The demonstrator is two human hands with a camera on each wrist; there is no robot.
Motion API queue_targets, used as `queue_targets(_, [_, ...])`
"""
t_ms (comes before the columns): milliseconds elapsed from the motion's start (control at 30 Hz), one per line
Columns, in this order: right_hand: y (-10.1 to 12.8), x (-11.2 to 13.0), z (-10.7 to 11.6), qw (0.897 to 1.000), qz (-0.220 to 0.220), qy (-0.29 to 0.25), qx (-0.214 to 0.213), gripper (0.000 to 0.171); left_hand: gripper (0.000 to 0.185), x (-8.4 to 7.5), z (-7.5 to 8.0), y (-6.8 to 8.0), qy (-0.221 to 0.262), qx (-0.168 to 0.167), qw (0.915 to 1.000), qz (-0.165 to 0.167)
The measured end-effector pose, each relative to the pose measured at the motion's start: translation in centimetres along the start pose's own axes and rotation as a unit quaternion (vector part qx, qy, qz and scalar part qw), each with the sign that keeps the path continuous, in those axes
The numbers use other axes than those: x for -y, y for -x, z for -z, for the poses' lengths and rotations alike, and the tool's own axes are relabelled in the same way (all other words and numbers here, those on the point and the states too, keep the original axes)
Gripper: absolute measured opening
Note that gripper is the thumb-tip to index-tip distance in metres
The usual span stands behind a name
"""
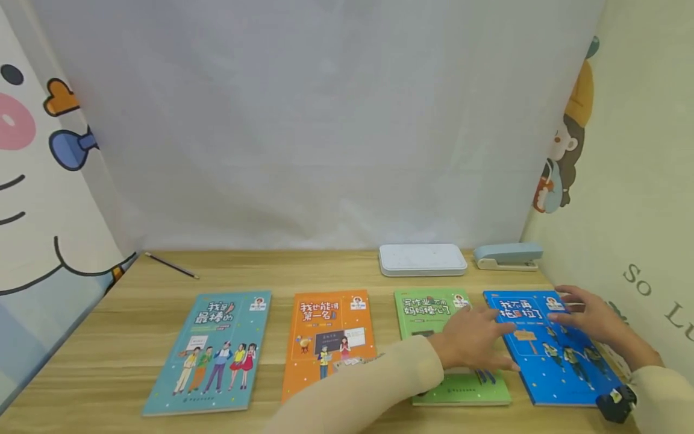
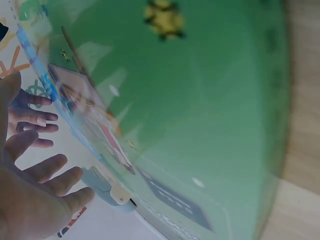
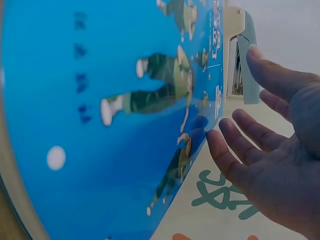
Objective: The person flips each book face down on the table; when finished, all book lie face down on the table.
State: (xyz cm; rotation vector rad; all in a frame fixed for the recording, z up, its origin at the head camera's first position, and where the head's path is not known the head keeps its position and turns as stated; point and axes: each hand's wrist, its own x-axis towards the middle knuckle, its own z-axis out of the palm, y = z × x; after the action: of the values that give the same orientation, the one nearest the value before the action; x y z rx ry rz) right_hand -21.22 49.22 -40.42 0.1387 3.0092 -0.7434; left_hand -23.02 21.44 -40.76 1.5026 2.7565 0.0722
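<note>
A blue book lies flat on the right side of the wooden table, cover up. My right hand is over its upper right edge, fingers spread and loosely bent; whether they touch the cover I cannot tell. My left hand hovers above the green book, its fingers reaching toward the left edge of the blue one. Seen from the left wrist, the fingers of the left hand are spread and hold nothing. The right wrist view shows the right hand likewise holding nothing beside the blue cover.
An orange book and a teal book lie in the same row to the left. Behind the books are a white case, a light blue stapler and, far left, a pencil. Walls close in the table's sides.
</note>
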Motion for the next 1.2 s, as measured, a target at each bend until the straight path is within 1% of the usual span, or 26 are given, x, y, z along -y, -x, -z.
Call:
queue_targets(67, [-0.1, -0.2, 0.1, 1.0, -0.003, -0.001, 0.003, 0.085, 0.07, -0.5, 0.1, -0.4, -0.001, 0.018, 0.9998, 0.004])
queue_targets(200, [-0.5, -0.8, 0.3, 1.0, -0.001, 0.004, 0.007, 0.083, 0.069, -1.4, 0.1, -1.3, 0.003, 0.041, 0.9992, 0.006])
queue_targets(433, [-1.1, -1.3, 0.4, 1.0, 0.009, 0.013, 0.021, 0.087, 0.068, -2.6, -0.2, -2.4, 0.017, 0.055, 0.9977, -0.035])
queue_targets(567, [-1.8, -1.1, 0.4, 0.999, 0.01, 0.011, 0.031, 0.092, 0.068, -3.1, -0.2, -2.7, 0.018, 0.07, 0.9964, -0.044])
queue_targets(667, [-2.3, -1.0, 0.4, 0.999, 0.002, 0.01, 0.039, 0.096, 0.068, -3.7, -0.2, -2.9, 0.003, 0.087, 0.9953, -0.04])
queue_targets(767, [-2.6, -0.9, 0.4, 0.999, -0.007, 0.012, 0.049, 0.096, 0.066, -4.2, -0.3, -3.0, -0.014, 0.103, 0.9939, -0.036])
queue_targets(867, [-2.9, -0.8, 0.5, 0.998, -0.02, 0.013, 0.066, 0.097, 0.065, -4.6, -0.4, -3.0, -0.028, 0.112, 0.9927, -0.034])
queue_targets(1033, [-3.4, -0.7, 0.6, 0.995, -0.034, 0.013, 0.088, 0.098, 0.062, -4.8, -0.6, -3.0, -0.031, 0.124, 0.9912, -0.033])
queue_targets(1200, [-4.1, -0.4, 0.7, 0.995, -0.031, 0.02, 0.096, 0.1, 0.061, -4.6, -0.8, -3.0, -0.03, 0.132, 0.9901, -0.039])
